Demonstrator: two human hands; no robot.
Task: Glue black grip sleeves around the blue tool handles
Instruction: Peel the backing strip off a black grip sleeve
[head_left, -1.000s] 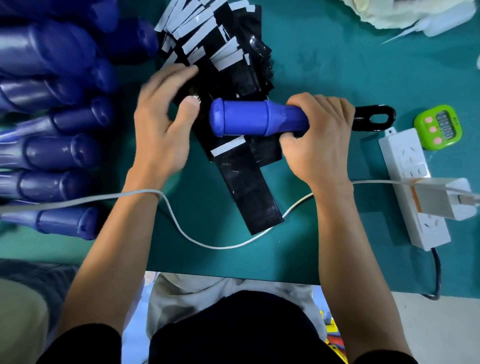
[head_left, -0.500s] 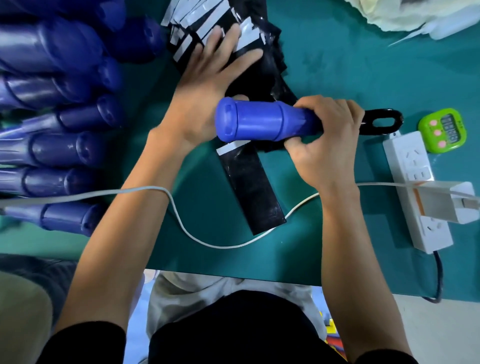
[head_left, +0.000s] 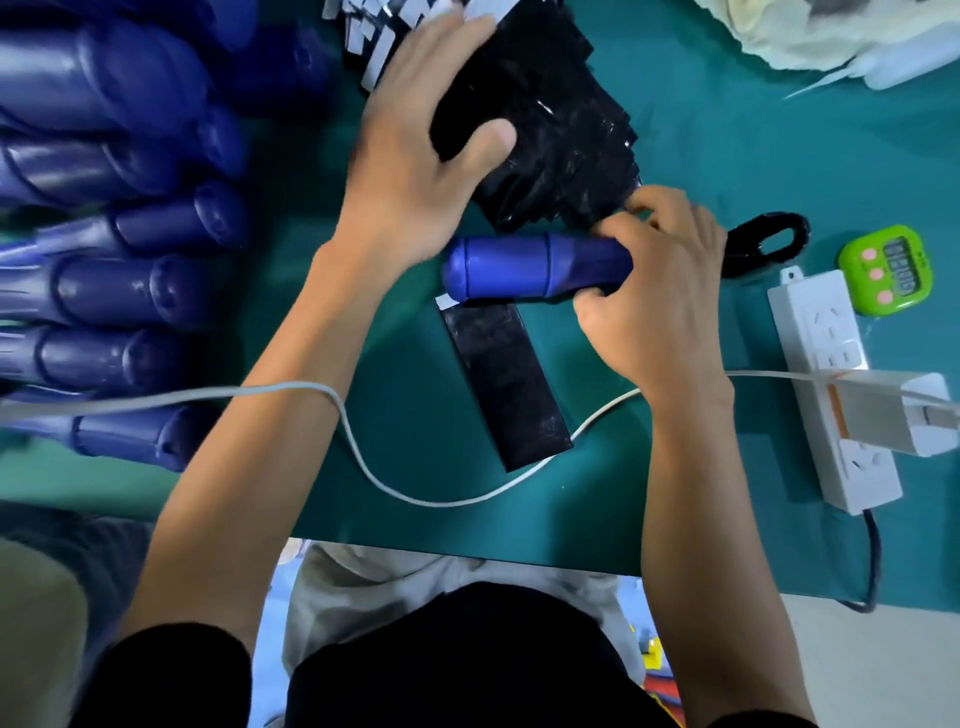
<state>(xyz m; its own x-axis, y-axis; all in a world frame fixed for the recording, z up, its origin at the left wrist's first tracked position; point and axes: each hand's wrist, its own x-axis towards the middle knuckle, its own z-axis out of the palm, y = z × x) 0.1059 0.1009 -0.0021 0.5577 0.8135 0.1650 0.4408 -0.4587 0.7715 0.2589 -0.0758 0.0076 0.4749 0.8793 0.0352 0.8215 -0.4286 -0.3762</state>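
View from above of a teal desk. The person's right hand is wrapped around the right end of one blue tool handle, which lies sideways near the middle of the desk; a black metal loop sticks out past the fist. The left hand lies on a pile of black grip sleeves behind the handle, fingers fairly straight and spread, thumb pressing down – it cannot be told whether one sleeve is already picked out.

A single black sleeve lies flat on the desk, its far end with a white strip tucked just under the handle. More blue handles are stacked at the left. A white power strip, a green timer and a white cable sit on the right and front.

The handle looks rigid, smooth and prone to rolling, so the grip at its bare end suits it. The sleeves look thin, floppy and glossy – probably tacky – and are likely best lifted by the white-strip edge.
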